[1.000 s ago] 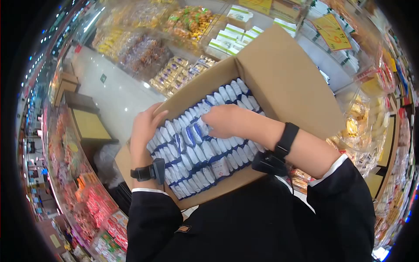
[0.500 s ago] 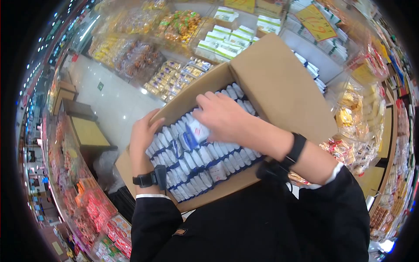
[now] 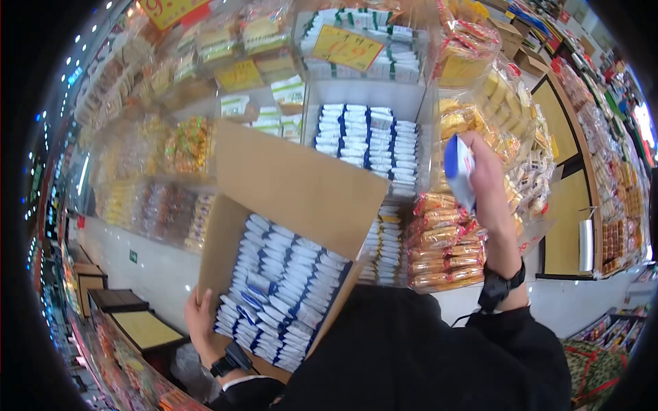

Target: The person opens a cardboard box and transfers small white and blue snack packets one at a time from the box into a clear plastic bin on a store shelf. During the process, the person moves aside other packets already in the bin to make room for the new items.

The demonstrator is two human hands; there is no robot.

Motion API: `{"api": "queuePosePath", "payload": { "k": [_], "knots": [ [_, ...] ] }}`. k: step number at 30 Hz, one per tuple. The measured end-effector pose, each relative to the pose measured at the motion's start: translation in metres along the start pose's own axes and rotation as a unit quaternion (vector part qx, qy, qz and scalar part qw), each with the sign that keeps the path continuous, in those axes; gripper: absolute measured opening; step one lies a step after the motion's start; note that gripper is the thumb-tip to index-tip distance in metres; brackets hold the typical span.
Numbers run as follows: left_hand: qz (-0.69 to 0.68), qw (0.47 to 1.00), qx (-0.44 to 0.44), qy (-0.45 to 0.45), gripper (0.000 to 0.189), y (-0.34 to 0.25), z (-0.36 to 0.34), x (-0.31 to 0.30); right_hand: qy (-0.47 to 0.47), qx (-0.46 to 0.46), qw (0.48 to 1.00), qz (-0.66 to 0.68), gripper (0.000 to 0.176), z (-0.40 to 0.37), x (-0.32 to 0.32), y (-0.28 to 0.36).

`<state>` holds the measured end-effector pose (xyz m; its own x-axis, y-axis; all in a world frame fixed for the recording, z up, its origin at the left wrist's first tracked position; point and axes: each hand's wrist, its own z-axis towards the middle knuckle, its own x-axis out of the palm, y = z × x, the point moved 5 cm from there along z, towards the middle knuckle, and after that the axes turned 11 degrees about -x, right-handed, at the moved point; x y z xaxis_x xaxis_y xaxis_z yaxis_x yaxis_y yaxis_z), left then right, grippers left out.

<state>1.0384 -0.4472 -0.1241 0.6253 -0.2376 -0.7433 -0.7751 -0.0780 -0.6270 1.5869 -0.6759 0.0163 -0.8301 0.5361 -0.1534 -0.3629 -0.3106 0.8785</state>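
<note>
An open cardboard box point(image 3: 295, 185) holds rows of small white and blue packets point(image 3: 281, 281). On its left side wall rests my left hand point(image 3: 200, 316), fingers around the edge. My right hand point(image 3: 485, 179) is raised at the right, away from the box, closed on a blue and white packet point(image 3: 460, 171). Behind the box flap, a shelf bin point(image 3: 370, 94) holds rows of similar white and blue packets.
Orange bagged snacks point(image 3: 445, 240) are stacked below my right hand. Yellow price signs point(image 3: 347, 46) stand over the upper bins. Bagged goods point(image 3: 188, 145) fill the bins at the left. Floor tiles point(image 3: 144, 240) show at the lower left.
My right hand has lifted a packet out of the box and moved right. The view has turned right, and the box with my left hand sits further left and lower in view.
</note>
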Motion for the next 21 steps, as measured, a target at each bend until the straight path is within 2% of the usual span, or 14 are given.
{"api": "queuePosePath", "payload": {
  "k": [1, 2, 4, 6, 7, 9, 10, 12, 18, 21],
  "knots": [
    [0.018, 1.0, -0.002, -0.002, 0.038, 0.001, 0.001, -0.001, -0.041, 0.021, 0.991, -0.127, 0.042, 0.01, -0.021, -0.021],
    [0.026, 1.0, -0.006, -0.006, 0.039, 0.0, 0.001, -0.001, -0.081, 0.038, 0.987, -0.137, 0.04, 0.018, -0.033, -0.048],
    [0.027, 1.0, -0.002, -0.005, 0.039, -0.006, 0.0, 0.0, -0.046, 0.066, 0.967, -0.243, 0.039, 0.039, -0.021, -0.063],
    [0.017, 1.0, -0.01, 0.001, 0.04, -0.008, -0.001, 0.001, 0.037, 0.03, 0.941, -0.334, 0.034, 0.059, -0.007, -0.124],
    [0.008, 1.0, -0.012, 0.002, 0.04, -0.004, 0.0, 0.002, 0.027, 0.028, 0.943, -0.33, 0.034, 0.062, 0.0, -0.143],
    [0.031, 0.999, -0.004, -0.008, 0.038, 0.002, 0.003, -0.001, 0.11, -0.01, 0.85, -0.514, 0.026, 0.072, 0.023, -0.175],
    [0.015, 1.0, -0.007, -0.004, 0.038, -0.002, -0.002, 0.001, 0.104, -0.013, 0.852, -0.514, 0.026, 0.073, 0.027, -0.191],
    [-0.008, 1.0, -0.022, 0.01, 0.038, -0.009, -0.003, 0.003, 0.192, 0.002, 0.806, -0.56, 0.025, 0.077, 0.035, -0.227],
    [0.028, 0.999, -0.035, -0.003, 0.039, -0.009, 0.001, 0.002, 0.14, -0.028, 0.838, -0.527, 0.023, 0.098, 0.03, -0.273],
    [0.029, 0.998, -0.045, -0.017, 0.041, -0.012, -0.001, 0.0, 0.172, -0.011, 0.841, -0.513, 0.015, 0.11, 0.034, -0.265]
  ]
}}
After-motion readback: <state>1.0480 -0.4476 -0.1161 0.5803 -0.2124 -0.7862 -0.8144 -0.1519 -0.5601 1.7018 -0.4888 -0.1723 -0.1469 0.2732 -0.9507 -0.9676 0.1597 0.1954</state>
